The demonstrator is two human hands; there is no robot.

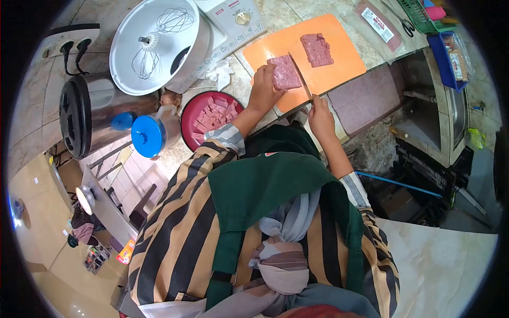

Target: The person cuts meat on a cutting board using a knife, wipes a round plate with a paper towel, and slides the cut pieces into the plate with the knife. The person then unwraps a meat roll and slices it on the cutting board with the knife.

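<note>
On an orange cutting board (347, 61) lies a pink block of meat (285, 73). My left hand (264, 91) grips the left side of this block, fingertips on its upper edge and thumb at its lower edge. In my right hand (321, 117) is the handle of a knife (301, 78), its blade lying along the block's right edge. Whether the blade is cutting in cannot be made out. Further right on the board sits a slab of meat cut into small pieces (316, 50). A dark red plate (186, 119) holds several meat strips (214, 114) left of my left hand.
A white mixer bowl with whisks (119, 47) stands at upper left beside its base (233, 24). A blue-lidded jug (147, 136) is left of the plate. Packaged meat (377, 25), scissors (405, 25) and a blue basket (442, 61) are at upper right.
</note>
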